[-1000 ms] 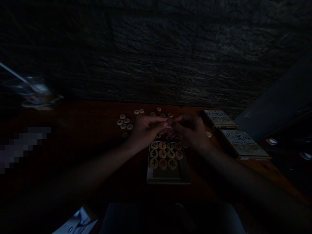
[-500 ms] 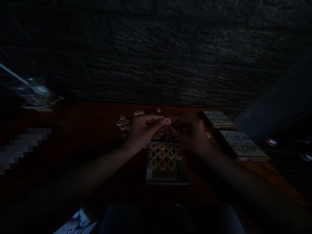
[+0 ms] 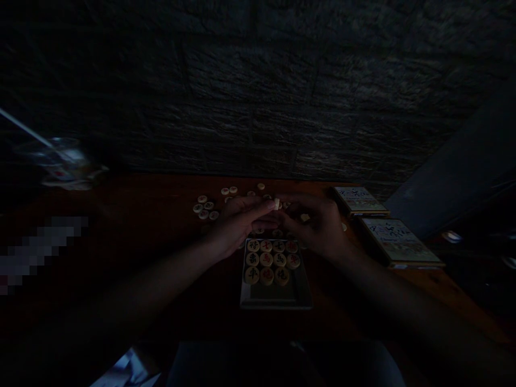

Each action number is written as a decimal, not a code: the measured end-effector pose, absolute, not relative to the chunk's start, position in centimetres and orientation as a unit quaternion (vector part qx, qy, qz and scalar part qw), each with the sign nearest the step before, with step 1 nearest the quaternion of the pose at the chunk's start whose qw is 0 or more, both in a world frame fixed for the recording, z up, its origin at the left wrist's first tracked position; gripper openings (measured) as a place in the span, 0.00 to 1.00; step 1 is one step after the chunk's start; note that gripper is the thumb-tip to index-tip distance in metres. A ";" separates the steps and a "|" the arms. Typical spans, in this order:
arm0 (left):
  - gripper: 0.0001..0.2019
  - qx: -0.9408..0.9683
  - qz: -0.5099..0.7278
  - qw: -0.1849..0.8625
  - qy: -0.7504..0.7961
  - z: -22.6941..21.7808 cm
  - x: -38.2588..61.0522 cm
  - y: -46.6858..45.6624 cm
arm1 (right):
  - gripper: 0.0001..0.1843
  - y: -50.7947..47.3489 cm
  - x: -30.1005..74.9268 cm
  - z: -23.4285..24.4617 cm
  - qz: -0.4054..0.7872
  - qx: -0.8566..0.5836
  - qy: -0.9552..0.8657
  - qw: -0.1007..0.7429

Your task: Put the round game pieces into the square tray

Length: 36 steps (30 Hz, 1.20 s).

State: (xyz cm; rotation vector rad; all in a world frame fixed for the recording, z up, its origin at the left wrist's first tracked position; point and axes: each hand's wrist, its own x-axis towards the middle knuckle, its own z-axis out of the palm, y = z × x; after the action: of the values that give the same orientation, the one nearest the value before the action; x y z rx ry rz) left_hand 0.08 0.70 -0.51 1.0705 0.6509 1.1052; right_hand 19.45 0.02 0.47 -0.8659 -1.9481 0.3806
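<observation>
My left hand (image 3: 237, 223) pinches a pale round xiangqi piece (image 3: 277, 204) at its thumb tip; the piece is turned edge-on. My right hand (image 3: 320, 220) is curled in from the other side, its fingertips at the same piece, in dim light. Just below the hands lies a shallow tray (image 3: 278, 293) with rows of xiangqi pieces, black and red characters facing up. Its lowest row has three, and bare tray floor shows in front of them. More loose pieces (image 3: 208, 206) lie on the table behind and beside my hands, some hidden by them.
Two flat printed boxes (image 3: 399, 242) lie at the right, one behind the other. A clear cup with a straw (image 3: 66, 158) stands at the far left. A dark stone wall (image 3: 258, 107) rises behind the wooden table (image 3: 161, 215).
The held piece has turned from showing its red character to edge-on. My left fingers have straightened a little beneath it. The view has shifted slightly.
</observation>
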 end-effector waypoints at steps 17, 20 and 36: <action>0.09 0.488 0.461 0.696 0.254 -0.6 -0.3 0.7 | 0.17 0.4 19.5 0.3 0.155 -0.309 -0.807 0.479; 0.10 0.491 0.450 0.698 0.261 -0.6 -0.4 0.7 | 0.18 0.2 19.5 0.5 0.156 -0.301 -0.811 0.477; 0.10 0.486 0.431 0.708 0.278 -0.6 -0.5 0.7 | 0.13 -0.1 19.2 1.0 0.172 -0.273 -0.815 0.481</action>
State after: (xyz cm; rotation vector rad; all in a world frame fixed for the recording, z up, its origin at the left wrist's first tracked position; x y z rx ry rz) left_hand -0.46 0.66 -0.57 1.0791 0.6174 0.9567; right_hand 19.16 -0.07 1.01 -0.6658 -1.9877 0.4203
